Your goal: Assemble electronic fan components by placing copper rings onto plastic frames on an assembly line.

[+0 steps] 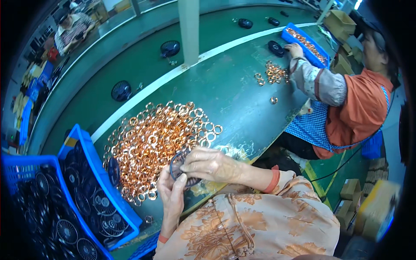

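Both hands meet at the near edge of a large heap of shiny copper-coloured rings (151, 136) on the green table. My left hand (170, 193) is closed on the rim of a dark round fan grille (175, 164), held tilted above the table. Against the grille's inner side, the fingers of my right hand (212, 164) are pinched together; whether they hold a small part there is hidden. Another dark grille (113, 171) lies at the heap's left edge, and a loose ring (149, 219) sits near the table's front.
Blue crates (125, 212) of black fan grilles stand at the left. A post (189, 34) rises beyond the heap. Several dark grilles (121, 91) lie on the far green strip. At right a co-worker (355, 112) reaches toward a blue tray (291, 35) of rings.
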A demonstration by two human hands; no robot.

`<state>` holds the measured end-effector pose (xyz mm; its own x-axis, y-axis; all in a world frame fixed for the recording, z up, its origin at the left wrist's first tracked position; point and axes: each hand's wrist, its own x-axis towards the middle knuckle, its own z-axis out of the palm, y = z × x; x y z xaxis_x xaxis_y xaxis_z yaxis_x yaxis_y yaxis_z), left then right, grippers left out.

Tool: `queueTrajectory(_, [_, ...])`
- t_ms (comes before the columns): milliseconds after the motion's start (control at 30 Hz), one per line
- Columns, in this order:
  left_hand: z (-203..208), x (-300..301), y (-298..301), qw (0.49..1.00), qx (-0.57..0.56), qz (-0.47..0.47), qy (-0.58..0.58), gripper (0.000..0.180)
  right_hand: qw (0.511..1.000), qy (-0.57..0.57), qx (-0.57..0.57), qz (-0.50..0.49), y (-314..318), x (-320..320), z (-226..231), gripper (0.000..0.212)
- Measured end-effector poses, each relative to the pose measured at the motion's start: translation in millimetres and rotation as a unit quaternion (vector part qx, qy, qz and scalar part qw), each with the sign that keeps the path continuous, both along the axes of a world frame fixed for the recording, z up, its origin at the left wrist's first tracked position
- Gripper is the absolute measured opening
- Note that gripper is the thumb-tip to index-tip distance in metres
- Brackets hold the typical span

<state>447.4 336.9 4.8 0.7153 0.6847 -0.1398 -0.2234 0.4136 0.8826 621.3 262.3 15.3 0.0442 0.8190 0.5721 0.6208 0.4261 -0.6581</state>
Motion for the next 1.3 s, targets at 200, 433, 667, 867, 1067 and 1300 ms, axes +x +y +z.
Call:
queueTrajectory(200, [2, 5, -6, 0.997, -0.073, 0.009, -0.032, 0.026, 0.992, 0.104, -0.051, -0.052, -10, -6, 17, 0.037])
queueTrajectory(433, [-6, 13, -16, 0.994, 0.099, 0.041, 0.036, 0.019, 0.859, 0.46, -0.213, -0.065, -24, -26, -13, 0.034])
queueTrajectory(667, [-6, 21, -19, 0.992, 0.118, 0.027, 0.046, 0.026, 0.83, 0.509, -0.226, -0.005, -24, -10, -7, 0.021])
queueTrajectory(867, [11, 15, -14, 0.978, 0.194, 0.049, 0.056, 0.054, 0.932, 0.263, -0.187, -0.166, -12, 58, 20, 0.018])
queueTrajectory(1067, [8, 2, -10, 0.965, 0.232, 0.069, 0.102, 0.048, 0.849, -0.247, -0.093, -0.457, 18, 195, -29, 0.028])
queueTrajectory(1300, [10, -23, 0, 0.941, 0.27, 0.117, 0.167, 0.041, 0.927, -0.155, -0.077, -0.333, 5, 123, -14, 0.031])
